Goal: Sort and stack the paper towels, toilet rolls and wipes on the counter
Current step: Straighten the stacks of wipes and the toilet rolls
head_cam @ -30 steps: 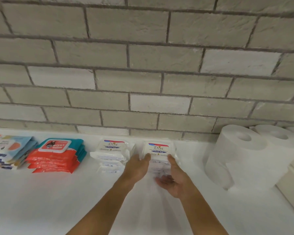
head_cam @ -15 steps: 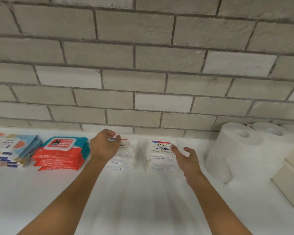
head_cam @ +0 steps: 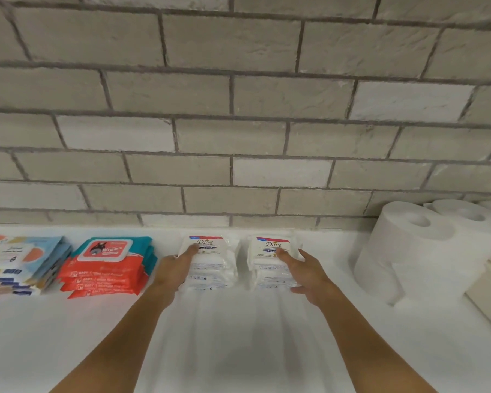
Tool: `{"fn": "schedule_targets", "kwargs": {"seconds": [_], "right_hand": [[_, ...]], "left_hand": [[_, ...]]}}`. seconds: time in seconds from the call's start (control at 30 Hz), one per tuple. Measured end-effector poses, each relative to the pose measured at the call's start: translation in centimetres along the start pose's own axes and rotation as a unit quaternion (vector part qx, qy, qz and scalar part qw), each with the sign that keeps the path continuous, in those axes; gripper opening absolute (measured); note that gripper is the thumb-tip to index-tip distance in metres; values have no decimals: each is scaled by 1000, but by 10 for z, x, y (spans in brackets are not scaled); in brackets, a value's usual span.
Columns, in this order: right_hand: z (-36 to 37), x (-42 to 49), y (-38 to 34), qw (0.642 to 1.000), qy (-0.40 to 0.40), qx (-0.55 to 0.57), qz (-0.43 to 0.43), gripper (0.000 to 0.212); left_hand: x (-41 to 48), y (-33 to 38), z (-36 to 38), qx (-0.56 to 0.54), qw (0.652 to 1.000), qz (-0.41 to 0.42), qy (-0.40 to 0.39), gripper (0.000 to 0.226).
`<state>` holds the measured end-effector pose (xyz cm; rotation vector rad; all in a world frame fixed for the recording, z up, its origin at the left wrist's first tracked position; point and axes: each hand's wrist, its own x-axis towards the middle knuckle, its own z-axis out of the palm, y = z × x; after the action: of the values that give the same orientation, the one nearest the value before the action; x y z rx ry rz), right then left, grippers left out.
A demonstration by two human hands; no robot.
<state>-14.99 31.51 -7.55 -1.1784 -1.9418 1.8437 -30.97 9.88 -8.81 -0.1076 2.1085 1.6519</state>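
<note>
Presently, left wipes stack and right wipes stack are being steadied by left hand and right hand, grips apart; even pressure is being advised.

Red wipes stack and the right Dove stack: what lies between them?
In the head view, the left Dove stack, with the left hand touching it.

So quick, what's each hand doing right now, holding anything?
Left hand: open, straight fingers resting on the left white wipes stack.
Right hand: open, spread fingers resting on the right white wipes stack.
</note>
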Motion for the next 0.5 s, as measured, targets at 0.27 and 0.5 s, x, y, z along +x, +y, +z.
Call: {"fn": "schedule_targets", "kwargs": {"seconds": [0.27,0.5], "right_hand": [[34,-1,-4,999,-27,15,11,35],[39,-1,-7,999,-28,14,23,41]], "left_hand": [[3,-2,0,5,1000,-4,-20,44],[5,-2,-5,20,999,2,-43,44]]}}
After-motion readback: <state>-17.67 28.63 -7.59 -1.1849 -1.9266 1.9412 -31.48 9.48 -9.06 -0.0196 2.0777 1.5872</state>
